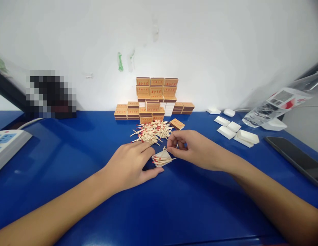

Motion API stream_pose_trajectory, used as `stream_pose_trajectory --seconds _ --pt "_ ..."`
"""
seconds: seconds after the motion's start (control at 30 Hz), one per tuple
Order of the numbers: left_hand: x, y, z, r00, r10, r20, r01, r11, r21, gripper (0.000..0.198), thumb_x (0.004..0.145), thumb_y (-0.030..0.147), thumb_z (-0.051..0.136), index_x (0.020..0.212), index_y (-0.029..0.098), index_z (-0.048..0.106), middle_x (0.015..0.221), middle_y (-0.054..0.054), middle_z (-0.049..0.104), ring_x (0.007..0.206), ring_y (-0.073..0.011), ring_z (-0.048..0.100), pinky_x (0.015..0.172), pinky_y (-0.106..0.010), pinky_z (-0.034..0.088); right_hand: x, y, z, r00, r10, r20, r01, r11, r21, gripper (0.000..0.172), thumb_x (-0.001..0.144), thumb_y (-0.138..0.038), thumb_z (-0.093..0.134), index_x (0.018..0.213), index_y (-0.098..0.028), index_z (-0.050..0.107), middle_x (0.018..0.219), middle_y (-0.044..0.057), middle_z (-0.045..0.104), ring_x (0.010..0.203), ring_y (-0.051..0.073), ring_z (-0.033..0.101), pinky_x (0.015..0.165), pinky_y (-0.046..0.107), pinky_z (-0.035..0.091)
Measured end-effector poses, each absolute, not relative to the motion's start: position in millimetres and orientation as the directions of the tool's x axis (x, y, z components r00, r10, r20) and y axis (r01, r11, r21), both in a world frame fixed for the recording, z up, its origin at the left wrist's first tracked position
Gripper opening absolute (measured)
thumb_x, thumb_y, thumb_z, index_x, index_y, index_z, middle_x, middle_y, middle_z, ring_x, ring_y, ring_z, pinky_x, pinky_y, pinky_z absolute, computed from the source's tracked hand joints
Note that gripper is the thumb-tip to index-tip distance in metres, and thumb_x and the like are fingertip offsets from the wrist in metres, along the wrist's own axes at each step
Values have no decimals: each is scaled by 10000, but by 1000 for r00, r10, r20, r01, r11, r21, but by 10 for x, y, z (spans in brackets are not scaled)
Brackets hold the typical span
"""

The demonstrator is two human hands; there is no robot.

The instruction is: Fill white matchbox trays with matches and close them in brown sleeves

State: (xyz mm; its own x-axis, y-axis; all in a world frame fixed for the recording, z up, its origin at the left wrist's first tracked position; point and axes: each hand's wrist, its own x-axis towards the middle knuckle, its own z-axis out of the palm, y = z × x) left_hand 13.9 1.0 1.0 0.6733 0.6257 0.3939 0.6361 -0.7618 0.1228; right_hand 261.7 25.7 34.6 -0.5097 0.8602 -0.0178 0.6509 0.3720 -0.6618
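Laying thin wooden matchsticks (159, 161) into a small white tray (167, 154) on the glossy blue table (174, 205) seems the step in hand; the next move calls for light, parallel placing. The loosely curved left hand (130, 165) brackets the tray, its hold unclear; the right hand (191, 148) is nearly pinched, any stick in it indistinct. Beyond lie a bristly match heap (155, 131) and stacked cardboard matchboxes (156, 91).

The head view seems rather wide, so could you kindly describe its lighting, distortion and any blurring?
Head view: wall brightest around the stacked matchboxes; head view: soft shadow beneath the right hand; head view: bottle looks stretched near the right edge; head view: coarse pixelation masks a dark object at left.
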Motion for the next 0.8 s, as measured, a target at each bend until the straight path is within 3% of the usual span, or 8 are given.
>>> stream_pose_trajectory --seconds 0.03,0.13,0.2,0.33,0.57,0.7,0.8 --pt "138 13 5 671 628 393 637 -760 127 341 958 511 716 983 172 698 947 -64 750 823 -228 720 709 -348 558 2619 256 347 -514 858 -18 642 370 -671 62 933 -250 645 949 -205 685 781 -3 691 636 141 563 590 289 425" --pt "137 17 -2 671 631 389 637 -759 132 337 951 497 726 991 164 699 951 -65 749 830 -236 723 711 -359 564 2640 248 351 -549 835 -17 623 396 -675 242 923 -188 610 1151 -196 690 783 -11 696 638 146 577 594 291 444" --pt "138 18 1 674 629 387 637 -761 127 332 949 488 732 989 160 698 962 -68 752 834 -239 724 713 -360 564 2663 250 349 -557 831 -8 640 423 -642 296 926 -168 579 1186 -202 716 780 -8 703 639 150 586 602 298 445" --pt "142 15 8 672 633 384 639 -758 131 333 947 493 737 979 164 695 954 -66 753 820 -233 721 692 -345 549 2679 272 349 -494 868 50 659 412 -629 229 939 -220 589 1060 -219 785 797 13 735 655 162 612 608 314 453" --pt "121 20 7 661 661 355 649 -741 170 332 945 492 735 1006 169 694 954 -65 746 849 -237 718 710 -347 554 2549 259 340 -455 890 38 457 270 -848 194 920 -399 745 901 -212 792 801 25 767 715 176 665 667 325 503" --pt "103 45 10 664 663 346 644 -742 186 306 944 474 741 965 174 685 935 -50 730 827 -227 707 680 -337 528 2536 248 254 -480 876 43 544 336 -769 141 904 -365 781 853 -240 822 734 -4 694 629 135 511 599 306 387" --pt "96 53 11 671 647 363 625 -756 191 286 940 453 751 980 179 680 947 -42 729 819 -218 703 673 -330 518 2574 261 237 -479 870 122 614 431 -661 136 938 -364 750 926 -254 829 809 9 682 646 137 490 603 308 367"
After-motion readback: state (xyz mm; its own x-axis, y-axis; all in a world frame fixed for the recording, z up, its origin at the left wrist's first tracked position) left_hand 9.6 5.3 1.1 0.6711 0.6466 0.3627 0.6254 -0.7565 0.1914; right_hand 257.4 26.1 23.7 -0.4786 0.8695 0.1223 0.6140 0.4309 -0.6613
